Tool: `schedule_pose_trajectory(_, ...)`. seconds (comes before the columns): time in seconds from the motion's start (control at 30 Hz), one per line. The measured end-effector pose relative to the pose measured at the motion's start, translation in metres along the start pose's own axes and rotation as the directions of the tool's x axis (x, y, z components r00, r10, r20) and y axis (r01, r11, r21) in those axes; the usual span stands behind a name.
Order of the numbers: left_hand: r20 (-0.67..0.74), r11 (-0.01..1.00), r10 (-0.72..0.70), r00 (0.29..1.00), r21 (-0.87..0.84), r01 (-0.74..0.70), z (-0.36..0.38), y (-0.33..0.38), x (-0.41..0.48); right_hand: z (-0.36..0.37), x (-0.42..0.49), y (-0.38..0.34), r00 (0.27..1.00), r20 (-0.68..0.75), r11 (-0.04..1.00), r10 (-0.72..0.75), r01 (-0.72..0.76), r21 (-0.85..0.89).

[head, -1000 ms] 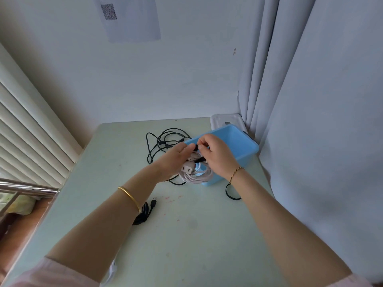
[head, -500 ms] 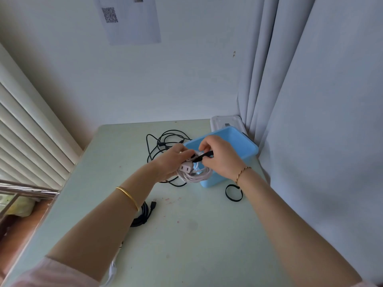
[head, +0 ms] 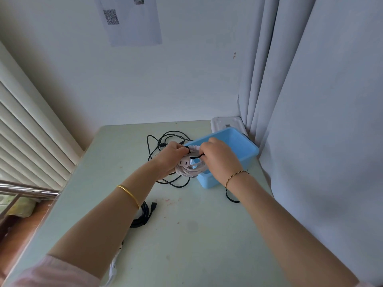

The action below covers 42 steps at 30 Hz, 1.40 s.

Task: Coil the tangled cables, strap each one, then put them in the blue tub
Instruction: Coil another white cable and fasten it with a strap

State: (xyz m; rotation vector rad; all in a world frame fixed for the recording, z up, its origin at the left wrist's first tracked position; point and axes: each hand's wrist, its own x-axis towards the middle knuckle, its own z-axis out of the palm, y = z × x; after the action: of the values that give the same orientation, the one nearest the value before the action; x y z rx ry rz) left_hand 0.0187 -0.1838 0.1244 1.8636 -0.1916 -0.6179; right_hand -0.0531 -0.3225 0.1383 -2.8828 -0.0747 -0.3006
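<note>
**Holding the white cable [head: 190,170] and a black strap [head: 196,156] at the blue tub [head: 207,181]**

Looking down from the head view, we are holding both hands raised together over the far half of the table [head: 186,235]. Our left hand [head: 173,155] is gripping the white cable, its fingers curled round the top of the coiled loops, with the cable's white plug showing just below them. Our right hand [head: 219,156] is pinching the black strap, which is running across the top of the coil between the two hands.

The coil is hanging in front of the tub's near left corner, outside it, and we are not able to tell whether it is touching the wall. The tub is standing by the table's far right corner, close against a grey curtain [head: 310,121]. A white tray [head: 224,121] is lying behind it at the far edge.

A tangled black cable [head: 157,141] is lying loose toward the far edge, just left of the tub and partly behind our left hand. A coiled black cable [head: 145,214] is lying nearer the left edge, half hidden under our left forearm, with one plug poking out. A spare strap loop [head: 230,196] is lying by the right edge, nearer to us than the tub, partly under our right wrist. Something white [head: 113,268] is peeking out at the near edge below our left arm, and we are unable to tell what it is. A paper sheet [head: 132,19] with a printed code is hanging on the wall beyond the far edge.
</note>
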Motion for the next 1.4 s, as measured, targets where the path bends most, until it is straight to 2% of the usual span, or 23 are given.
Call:
schedule_pose_trajectory(0.1,-0.025,0.996,0.058,0.998,0.063,-0.057,-0.001,0.002,0.0,0.001,-0.002,-0.002,0.999,-0.028,1.0,-0.027,0.027,-0.015)
schedule_pose_trajectory(0.23,-0.05,0.972,0.132,0.99,0.204,-0.12,0.002,0.001,0.0,0.001,-0.002,-0.007,0.982,-0.095,0.985,-0.165,0.159,-0.069)
schedule_pose_trajectory(0.57,-0.082,0.941,0.202,0.976,0.292,-0.17,0.009,0.009,-0.004,-0.013,0.003,-0.001,0.946,-0.251,0.977,-0.208,0.211,-0.016)
schedule_pose_trajectory(0.67,-0.057,0.927,0.224,0.973,0.32,-0.195,0.01,0.009,-0.007,-0.013,0.009,-0.002,0.942,-0.236,0.969,-0.24,0.246,-0.005)
schedule_pose_trajectory(0.8,0.003,0.918,0.268,0.963,0.304,-0.256,0.014,0.011,-0.011,-0.014,0.015,0.001,0.964,-0.192,0.973,-0.183,0.206,0.104)
schedule_pose_trajectory(0.93,0.069,0.922,0.27,0.96,0.271,-0.278,0.014,0.015,-0.013,-0.015,0.025,0.002,0.984,-0.171,0.962,-0.056,0.098,0.253)
schedule_pose_trajectory(1.17,0.104,0.941,0.205,0.973,0.253,-0.225,0.019,0.008,-0.011,-0.005,0.027,0.002,0.993,-0.092,0.953,0.068,-0.037,0.301)
schedule_pose_trajectory(1.33,0.079,0.953,0.227,0.971,0.187,-0.239,0.02,0.014,-0.01,-0.007,0.03,0.003,0.979,-0.152,0.935,0.139,-0.079,0.346)
schedule_pose_trajectory(1.4,0.084,0.945,0.226,0.97,0.223,-0.24,0.018,0.016,-0.009,-0.008,0.031,0.004,0.978,-0.159,0.937,0.132,-0.071,0.343)
